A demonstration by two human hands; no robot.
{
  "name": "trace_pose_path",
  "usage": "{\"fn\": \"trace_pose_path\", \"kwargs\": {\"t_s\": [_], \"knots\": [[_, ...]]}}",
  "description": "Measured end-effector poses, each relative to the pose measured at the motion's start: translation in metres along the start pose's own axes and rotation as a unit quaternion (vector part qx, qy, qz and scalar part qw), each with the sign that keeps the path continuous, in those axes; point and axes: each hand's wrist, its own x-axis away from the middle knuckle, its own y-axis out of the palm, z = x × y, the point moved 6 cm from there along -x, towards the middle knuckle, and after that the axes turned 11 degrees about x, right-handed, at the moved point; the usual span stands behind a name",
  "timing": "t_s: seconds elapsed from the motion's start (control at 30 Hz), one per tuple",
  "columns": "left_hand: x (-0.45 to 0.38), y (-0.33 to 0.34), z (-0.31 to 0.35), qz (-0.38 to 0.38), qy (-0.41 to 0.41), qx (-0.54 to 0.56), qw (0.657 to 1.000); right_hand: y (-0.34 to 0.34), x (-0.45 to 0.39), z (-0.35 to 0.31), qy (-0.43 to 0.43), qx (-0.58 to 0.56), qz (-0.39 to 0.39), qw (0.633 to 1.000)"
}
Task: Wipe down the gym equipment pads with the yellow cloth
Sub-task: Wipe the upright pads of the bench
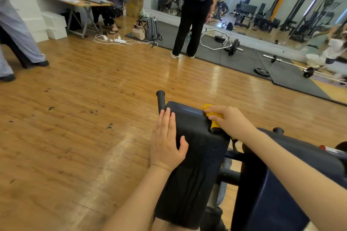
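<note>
Wiping under way: right hand [228, 120] grips yellow cloth [214, 116] at near pad's [193, 146] far right edge; left hand [166, 141] flat, fingers straight, steadying its left side; second pad [293, 165] apparently not yet wiped.

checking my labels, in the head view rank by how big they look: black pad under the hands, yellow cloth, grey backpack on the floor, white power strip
1. Black pad, by far the largest, though it is also nearest the camera.
2. Grey backpack.
3. Yellow cloth, mostly hidden under the right hand, so its rank is unsure.
4. White power strip.
</note>
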Motion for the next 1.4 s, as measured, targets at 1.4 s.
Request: {"fn": "trace_pose_path", "kwargs": {"t_s": [1.4], "knots": [[-0.028, -0.043, 0.019, -0.332, 0.097, -0.326, 0.880, 0.037, 0.076, -0.003, -0.058, 0.125, 0.325, 0.936]]}}
